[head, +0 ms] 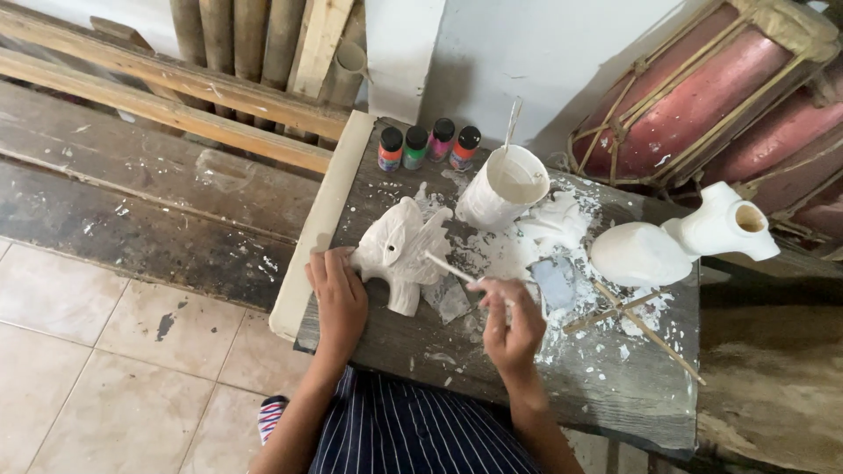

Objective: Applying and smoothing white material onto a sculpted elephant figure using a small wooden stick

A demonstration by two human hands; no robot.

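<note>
Already coated white all over, an elephant figurine (402,250) near the middle of the worktop (606,386), steadied by left hand (338,294), grip loosely closed on its rear; brush (450,268) pinched in right hand (514,320), tip touching the figurine's side. Far behind, white cup (502,189) with a stick inside, contents hidden, and four capped paint bottles (428,145), unopened, colouring apparently not begun.

Single view from the head, looking steeply down and slightly forward, close over the dark, plaster-spattered wooden table (606,386). Hands in near range at 6 o'clock; white wall (544,53) at 12 o'clock; tiled floor (105,369) at 8 o'clock.
</note>
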